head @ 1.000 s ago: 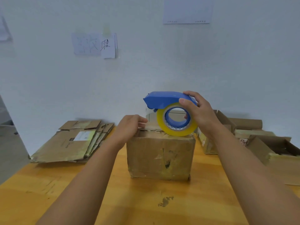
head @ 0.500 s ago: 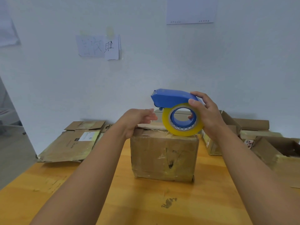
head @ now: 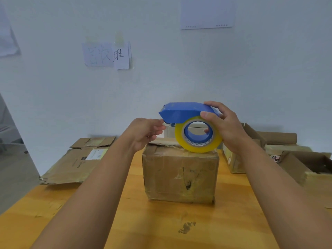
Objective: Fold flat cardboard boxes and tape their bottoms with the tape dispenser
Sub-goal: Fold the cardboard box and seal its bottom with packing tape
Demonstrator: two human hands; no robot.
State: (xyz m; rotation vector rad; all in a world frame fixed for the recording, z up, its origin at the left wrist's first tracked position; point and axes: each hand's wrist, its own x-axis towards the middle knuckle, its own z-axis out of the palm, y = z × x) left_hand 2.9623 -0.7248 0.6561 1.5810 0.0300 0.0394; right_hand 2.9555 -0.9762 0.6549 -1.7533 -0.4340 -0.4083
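A folded brown cardboard box [head: 180, 174] stands in the middle of the wooden table [head: 143, 221], its top flaps closed and carrying old tape. My right hand [head: 227, 131] grips the blue tape dispenser [head: 181, 112], thumb across the yellow tape roll [head: 197, 147] and a finger through its core. The roll rests on the box's top right part. My left hand [head: 144, 134] hovers just above the box's top left edge, with loosely bent fingertips at the dispenser's front tip. No tape is visible between those fingers.
A stack of flat cardboard boxes [head: 79, 160] lies at the back left of the table. Several open boxes [head: 305, 165] crowd the right side, one [head: 233, 161] close behind the middle box. The wall stands right behind the table.
My left hand lifted off the box's top and rose to the dispenser's front tip. The dispenser stayed on the box top in my right hand, and the camera view shifted slightly.
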